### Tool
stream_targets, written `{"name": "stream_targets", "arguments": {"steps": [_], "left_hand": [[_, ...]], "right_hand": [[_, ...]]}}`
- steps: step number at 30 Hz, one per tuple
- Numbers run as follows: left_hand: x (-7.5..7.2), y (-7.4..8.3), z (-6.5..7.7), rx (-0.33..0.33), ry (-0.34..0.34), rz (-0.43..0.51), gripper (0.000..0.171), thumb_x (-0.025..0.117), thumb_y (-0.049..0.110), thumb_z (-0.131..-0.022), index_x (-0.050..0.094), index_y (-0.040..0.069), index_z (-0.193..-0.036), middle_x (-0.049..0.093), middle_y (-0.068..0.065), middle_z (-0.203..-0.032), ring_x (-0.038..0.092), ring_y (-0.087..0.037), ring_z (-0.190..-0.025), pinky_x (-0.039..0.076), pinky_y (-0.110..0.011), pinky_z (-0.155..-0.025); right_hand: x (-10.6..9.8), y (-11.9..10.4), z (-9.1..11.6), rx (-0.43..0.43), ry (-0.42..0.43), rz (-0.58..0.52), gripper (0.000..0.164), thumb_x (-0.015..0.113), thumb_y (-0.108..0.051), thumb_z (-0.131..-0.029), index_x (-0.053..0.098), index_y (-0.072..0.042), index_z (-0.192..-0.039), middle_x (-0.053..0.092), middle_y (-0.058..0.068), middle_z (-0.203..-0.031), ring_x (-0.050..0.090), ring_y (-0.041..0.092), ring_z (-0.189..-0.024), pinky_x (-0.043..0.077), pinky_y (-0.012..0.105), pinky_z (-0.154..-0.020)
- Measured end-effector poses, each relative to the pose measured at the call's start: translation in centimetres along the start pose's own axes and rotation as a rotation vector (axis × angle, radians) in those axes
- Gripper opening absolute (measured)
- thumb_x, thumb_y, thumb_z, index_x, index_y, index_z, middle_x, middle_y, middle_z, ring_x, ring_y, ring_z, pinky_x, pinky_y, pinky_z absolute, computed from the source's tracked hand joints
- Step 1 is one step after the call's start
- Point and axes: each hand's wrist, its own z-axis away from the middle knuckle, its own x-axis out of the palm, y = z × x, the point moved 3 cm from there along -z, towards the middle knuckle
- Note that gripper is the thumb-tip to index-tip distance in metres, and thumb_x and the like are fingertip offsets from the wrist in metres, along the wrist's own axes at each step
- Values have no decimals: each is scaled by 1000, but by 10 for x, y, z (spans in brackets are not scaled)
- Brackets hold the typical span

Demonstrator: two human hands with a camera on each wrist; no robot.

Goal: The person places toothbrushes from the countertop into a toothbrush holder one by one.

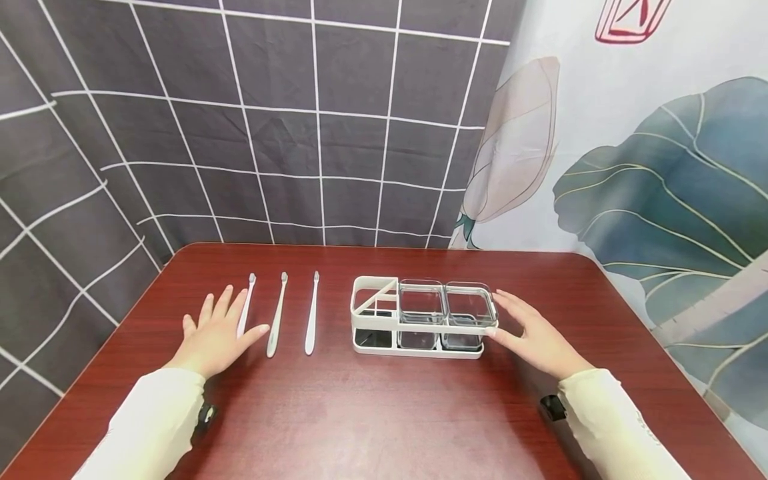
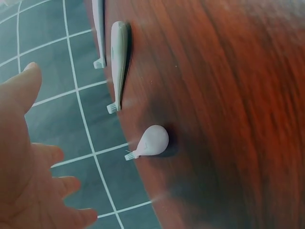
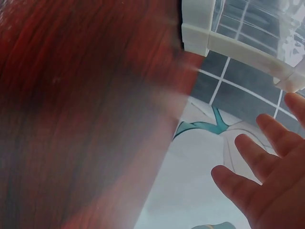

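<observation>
Three toothbrushes lie side by side on the table, heads pointing away: a white one (image 1: 245,312), a pale greenish one (image 1: 277,320) and another white one (image 1: 312,319). My left hand (image 1: 210,337) is spread by the leftmost brush, its thumb reaching toward the middle one; it grips nothing. A white toothbrush rack (image 1: 432,328) stands right of the brushes. Two clear cups (image 1: 422,303) (image 1: 469,307) sit in its right part. Beside the rack's right end is my right hand (image 1: 534,337), fingers extended and thumb at the front corner; whether it touches is hard to tell.
The reddish-brown wooden table (image 1: 384,413) ends at a dark grid-patterned curtain (image 1: 354,147) behind. A white curtain with a leaf print (image 1: 672,193) hangs at the right. Dark wrist devices (image 1: 553,407) show by both sleeves.
</observation>
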Motion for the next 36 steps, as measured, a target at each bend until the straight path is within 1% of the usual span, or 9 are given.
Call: {"name": "stream_targets", "arguments": {"steps": [10,16,19,22,31,36], "left_hand": [[-2,-2,-14,-3,-23,52,94,45,64,-91,13,0,-152,10,-32,-154,7,-56,-137,8,-78,-100],[-1,-4,-19,-17,-35,73,93,46,62,-92,12,-2,-152,9,-34,-153,8,-58,-136,8,-79,-100],[-1,-5,-21,-24,-34,84,93,46,61,-92,13,-3,-151,10,-35,-152,9,-58,-136,9,-79,-100],[-1,-8,-23,-34,-29,101,92,47,59,-92,14,-4,-150,11,-35,-152,10,-57,-136,10,-79,-100],[2,-21,-35,-79,-39,174,93,44,59,-94,12,-9,-149,10,-37,-151,11,-55,-138,17,-78,-99],[2,-26,-40,-90,-44,201,90,45,54,-95,11,-11,-148,11,-39,-149,13,-55,-137,18,-74,-104]], "right_hand": [[1,-1,2,-34,28,-12,66,68,-35,-88,46,-1,-141,36,19,-149,34,42,-134,34,63,-102],[2,-3,3,-39,33,-22,64,68,-34,-89,48,-1,-139,37,19,-148,35,41,-133,38,62,-100],[2,-4,2,-39,34,-26,62,68,-34,-89,49,-2,-139,37,20,-148,35,41,-134,37,62,-101],[3,-5,2,-37,36,-19,63,67,-35,-89,47,-2,-140,38,20,-148,34,41,-135,33,63,-103],[2,-8,2,-39,46,-21,66,67,-34,-89,42,-6,-144,38,21,-148,34,41,-135,31,64,-105],[3,-9,2,-44,55,3,68,68,-35,-89,41,-7,-145,39,21,-147,34,40,-135,31,64,-105]]}}
